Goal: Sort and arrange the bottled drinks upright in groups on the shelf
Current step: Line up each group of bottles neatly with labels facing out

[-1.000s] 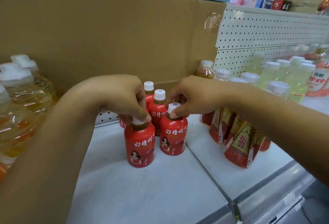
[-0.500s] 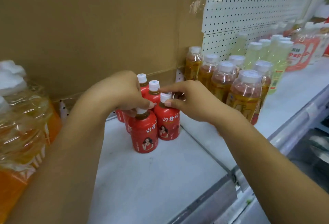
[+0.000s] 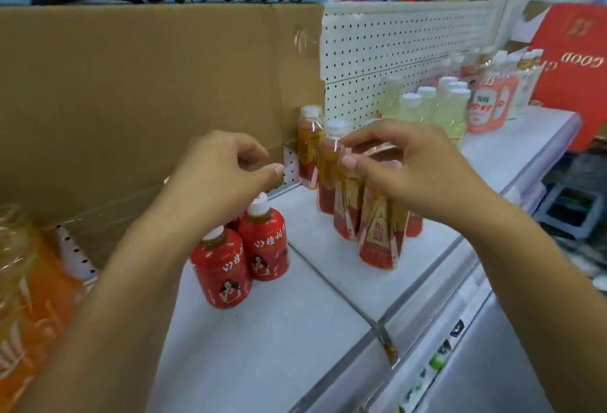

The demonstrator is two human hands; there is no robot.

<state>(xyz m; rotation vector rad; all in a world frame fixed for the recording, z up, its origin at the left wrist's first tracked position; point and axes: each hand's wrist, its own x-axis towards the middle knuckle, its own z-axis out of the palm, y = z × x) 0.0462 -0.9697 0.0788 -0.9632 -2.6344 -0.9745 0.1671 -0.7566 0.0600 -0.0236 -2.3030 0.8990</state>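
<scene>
A white metal shelf (image 3: 262, 347) runs across the lower frame. At centre, small round red-labelled drink bottles with white caps (image 3: 226, 268) stand upright in a tight cluster. Above them hovers the left hand (image 3: 223, 176), its fingers loosely curled and grasping nothing. Right of centre, tall amber tea bottles with red and gold labels (image 3: 377, 238) stand upright in a row. The right hand (image 3: 410, 169) hangs in front of their necks, thumb and forefinger parted, gripping nothing. Pale green bottles with white caps (image 3: 450, 110) stand behind, at upper right. A brown cardboard sheet (image 3: 131, 100) backs the shelf on the left, and a white pegboard panel (image 3: 394, 41) backs it on the right.
</scene>
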